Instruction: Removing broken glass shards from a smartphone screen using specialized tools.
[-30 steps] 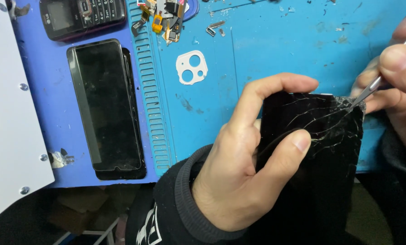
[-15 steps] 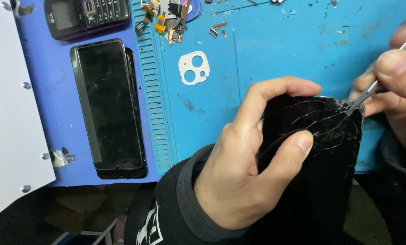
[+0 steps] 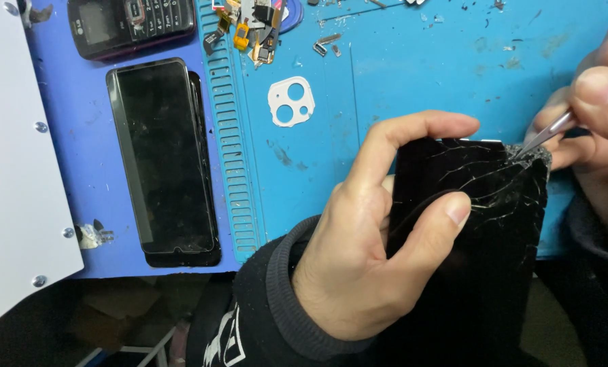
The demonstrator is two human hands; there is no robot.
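Head view: black phone (image 3: 164,160), white camera bezel (image 3: 291,100) left of cracked screen (image 3: 484,224).

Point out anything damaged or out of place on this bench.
The black phone screen gripped in the left hand is badly cracked, with lines fanning from its crumbled top right corner, where the right hand sets metal tweezers. Glass specks and loose small parts litter the blue mat.

1 head view — looks steeply down, close over the blue mat (image 3: 399,81).
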